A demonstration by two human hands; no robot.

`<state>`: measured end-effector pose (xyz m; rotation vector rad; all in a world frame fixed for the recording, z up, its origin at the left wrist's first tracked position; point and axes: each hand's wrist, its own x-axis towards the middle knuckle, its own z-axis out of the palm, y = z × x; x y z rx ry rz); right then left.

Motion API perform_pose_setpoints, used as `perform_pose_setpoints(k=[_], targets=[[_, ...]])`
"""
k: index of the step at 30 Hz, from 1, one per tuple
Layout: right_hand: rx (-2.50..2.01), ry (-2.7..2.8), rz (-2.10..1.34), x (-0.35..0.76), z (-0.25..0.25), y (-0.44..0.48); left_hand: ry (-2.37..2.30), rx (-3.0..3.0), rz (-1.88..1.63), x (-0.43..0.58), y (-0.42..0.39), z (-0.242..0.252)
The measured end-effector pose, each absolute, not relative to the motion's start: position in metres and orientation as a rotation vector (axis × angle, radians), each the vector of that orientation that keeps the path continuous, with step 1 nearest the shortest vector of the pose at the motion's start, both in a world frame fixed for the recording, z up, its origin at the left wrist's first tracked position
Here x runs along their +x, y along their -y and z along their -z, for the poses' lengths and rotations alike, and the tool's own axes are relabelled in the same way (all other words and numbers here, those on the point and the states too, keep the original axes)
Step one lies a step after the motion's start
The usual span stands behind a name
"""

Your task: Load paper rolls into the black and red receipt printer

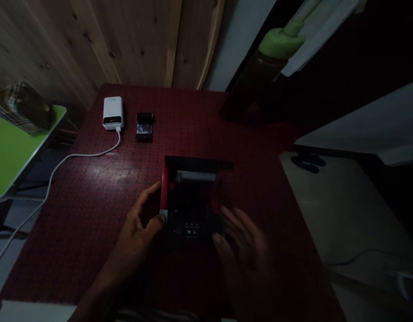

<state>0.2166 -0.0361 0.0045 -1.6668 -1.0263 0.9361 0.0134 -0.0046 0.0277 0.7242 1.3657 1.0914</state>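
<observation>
A red and black printer (189,228) sits on the dark red table (92,237), midway between the left and right edges and closer to the near edge than to the far one. Its top is open, showing a pale roller (196,176) inside and a panel of small markings at the near end. The left hand (137,230) holds the printer's near left corner — thumb on the grey corner piece, forefinger apart from it against the outer left wall. The right hand (243,241) is at the near right corner, thumb tip on the panel and fingers spread loosely along the side; it is dim and blurred, so I cannot tell how firmly they press. The casing looks like stiff, smooth plastic, probably light enough to steady by 2 opposite side walls; the roller and open interior look more delicate, so the lower sides are the safer hold. Toward the table's far left corner lie a white power bank (112,109), its cable (80,155) running off the left edge, and a small black roll (144,127). A green-capped bottle (256,80) stands by the far edge, toward the right.
</observation>
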Motion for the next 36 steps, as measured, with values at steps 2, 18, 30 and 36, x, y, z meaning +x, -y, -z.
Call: perform_pose_setpoints(k=[2,18,30,36], targets=[[-1.638,1.092,-0.917,0.223,-0.001,0.034,-1.353,0.715,-1.089,0.014,0.004,-0.027],[-1.449,2.675,-0.523,0.192,-0.062,-0.085,-1.364,1.149,-1.253,0.011,0.01,0.011],[-1.54,2.883,-0.365,0.173,-0.071,-0.102,-1.344,1.181,-1.272,0.01,0.007,0.012],[-1.513,2.785,-0.204,0.178,-0.076,-0.088,-1.362,1.185,-1.273,0.011,0.007,0.01]])
